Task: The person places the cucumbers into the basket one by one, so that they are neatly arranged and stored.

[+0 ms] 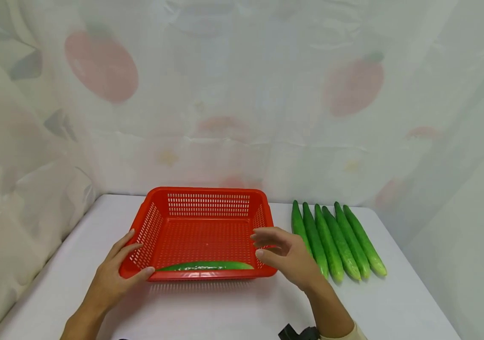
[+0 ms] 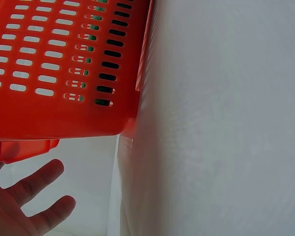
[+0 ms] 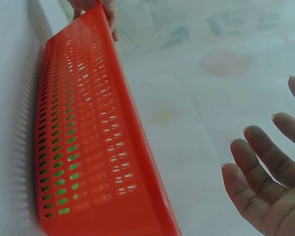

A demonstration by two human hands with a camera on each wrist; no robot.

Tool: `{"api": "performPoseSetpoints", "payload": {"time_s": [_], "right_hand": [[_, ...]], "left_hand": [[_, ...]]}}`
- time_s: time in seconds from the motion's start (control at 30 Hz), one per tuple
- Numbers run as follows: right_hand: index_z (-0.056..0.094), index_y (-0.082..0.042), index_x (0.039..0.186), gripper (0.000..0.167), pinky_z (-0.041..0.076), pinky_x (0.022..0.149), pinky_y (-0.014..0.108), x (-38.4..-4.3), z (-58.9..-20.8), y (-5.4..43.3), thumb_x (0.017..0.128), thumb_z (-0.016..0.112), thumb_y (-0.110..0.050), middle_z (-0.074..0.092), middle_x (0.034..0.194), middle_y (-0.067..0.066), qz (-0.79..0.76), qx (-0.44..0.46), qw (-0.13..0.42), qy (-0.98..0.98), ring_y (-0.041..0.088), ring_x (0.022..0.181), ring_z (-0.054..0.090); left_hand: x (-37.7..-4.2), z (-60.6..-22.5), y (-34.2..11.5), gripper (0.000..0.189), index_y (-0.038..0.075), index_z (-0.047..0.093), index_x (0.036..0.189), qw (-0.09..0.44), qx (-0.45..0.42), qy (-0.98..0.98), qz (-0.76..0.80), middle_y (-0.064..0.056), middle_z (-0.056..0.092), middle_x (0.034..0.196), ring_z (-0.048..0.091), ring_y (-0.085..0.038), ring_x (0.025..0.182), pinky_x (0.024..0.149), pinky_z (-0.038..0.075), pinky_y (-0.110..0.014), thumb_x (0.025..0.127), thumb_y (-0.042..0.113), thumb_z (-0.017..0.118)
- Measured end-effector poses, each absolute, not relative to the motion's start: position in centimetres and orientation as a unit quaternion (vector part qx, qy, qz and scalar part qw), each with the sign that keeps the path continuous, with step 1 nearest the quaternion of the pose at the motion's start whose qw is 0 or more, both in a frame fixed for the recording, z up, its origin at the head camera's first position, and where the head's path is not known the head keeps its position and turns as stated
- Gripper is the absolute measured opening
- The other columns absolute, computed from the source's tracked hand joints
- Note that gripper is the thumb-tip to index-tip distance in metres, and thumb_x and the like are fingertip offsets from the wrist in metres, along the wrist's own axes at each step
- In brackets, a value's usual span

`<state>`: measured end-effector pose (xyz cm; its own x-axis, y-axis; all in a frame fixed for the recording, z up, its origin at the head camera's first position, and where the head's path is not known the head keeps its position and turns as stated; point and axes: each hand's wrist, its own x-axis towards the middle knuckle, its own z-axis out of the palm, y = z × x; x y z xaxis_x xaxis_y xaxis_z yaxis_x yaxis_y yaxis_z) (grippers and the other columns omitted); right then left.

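Observation:
A red plastic basket [image 1: 208, 222] with slotted walls stands on the white table. Along the inside of its front wall lies one green cucumber [image 1: 212, 266], partly hidden by the rim. My left hand [image 1: 112, 278] rests at the front left corner, thumb on the rim and the other fingers spread along the left side. In the left wrist view, two fingers [image 2: 32, 187] are straight and apart from the wall. My right hand [image 1: 289, 255] hovers by the basket's right front corner, holding nothing, its fingers loosely bent. Several cucumbers [image 1: 331, 241] lie side by side just right of it.
White table [image 1: 208, 316] surface stretches in front of the basket. A pale curtain with printed fruit [image 1: 233, 94] hangs close behind the table and along both sides. A small black device [image 1: 299, 333] sits at my right wrist.

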<state>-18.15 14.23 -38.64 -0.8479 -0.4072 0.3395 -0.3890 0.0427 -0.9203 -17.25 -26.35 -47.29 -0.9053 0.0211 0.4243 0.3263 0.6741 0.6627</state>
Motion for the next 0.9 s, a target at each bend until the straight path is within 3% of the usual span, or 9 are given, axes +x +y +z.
{"api": "performPoseSetpoints", "payload": {"time_s": [0.4,0.9], "right_hand": [[0.061,-0.001,0.123,0.032,0.05,0.086,0.039,-17.1,-37.9,17.2,0.091,0.064,-0.001,0.063,0.116,0.015,-0.653,-0.23,-0.067,0.719,0.037,0.106,0.057],[0.057,0.006,0.124,0.034,0.049,0.086,0.029,-16.9,-38.2,22.5,0.092,0.063,0.001,0.06,0.119,0.022,-0.637,-0.181,-0.119,0.74,0.029,0.107,0.059]], "left_hand": [[-17.3,-47.4,-26.4,0.058,0.006,0.06,0.123,0.193,-0.095,-0.896,-0.389,0.003,0.033,0.151,0.028,-0.001,0.133,0.087,0.034,-0.059,0.074,0.027,0.085],[-17.0,-47.0,-26.1,0.059,0.008,0.06,0.124,0.193,-0.096,-0.896,-0.388,0.004,0.033,0.151,0.031,-0.017,0.134,0.088,0.034,-0.061,0.074,0.029,0.084]]}}
